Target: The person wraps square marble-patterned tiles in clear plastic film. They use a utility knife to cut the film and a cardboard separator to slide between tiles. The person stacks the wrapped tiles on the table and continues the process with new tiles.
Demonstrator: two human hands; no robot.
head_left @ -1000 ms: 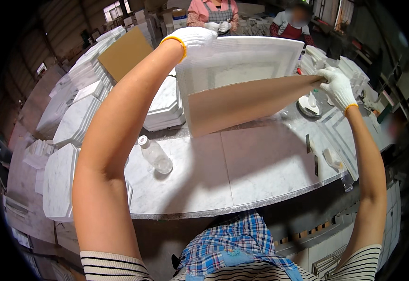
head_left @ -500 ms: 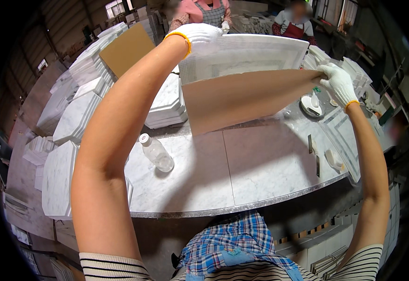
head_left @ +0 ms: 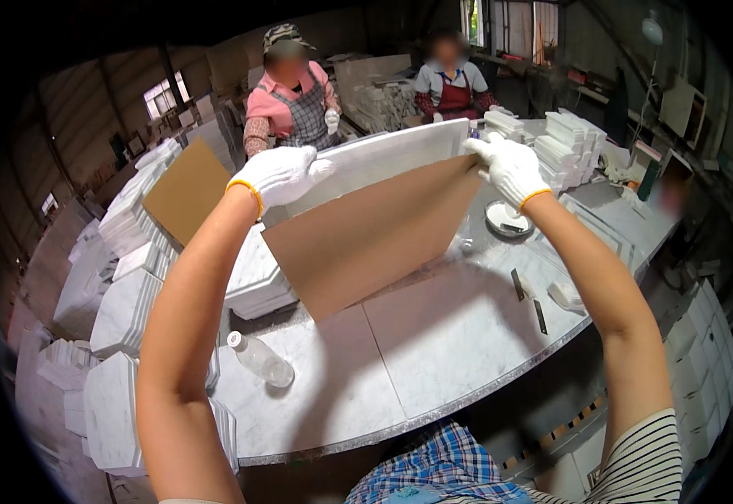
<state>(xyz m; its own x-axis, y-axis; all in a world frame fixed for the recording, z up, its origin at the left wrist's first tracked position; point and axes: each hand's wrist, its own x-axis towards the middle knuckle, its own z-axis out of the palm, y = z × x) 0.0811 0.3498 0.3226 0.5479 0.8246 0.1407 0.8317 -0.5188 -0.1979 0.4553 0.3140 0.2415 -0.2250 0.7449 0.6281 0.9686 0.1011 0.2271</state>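
dim workshop with daylight at its windows surrounds a pale, marble-like tabletop, where one person in pink and another in a red apron are across from me, and stacked stone tiles line my left. a white panel stands tilted before me, a brown board on its near side, lower edge at the tabletop. my gloved right hand pinches the board's upper right corner; my gloved left hand lies at the upper left, though i cannot tell what its fingers close on. done well, i judge, this calls for level corners and even support, lest the thin-looking board bow. nearby lie a clear bottle and dark strips.
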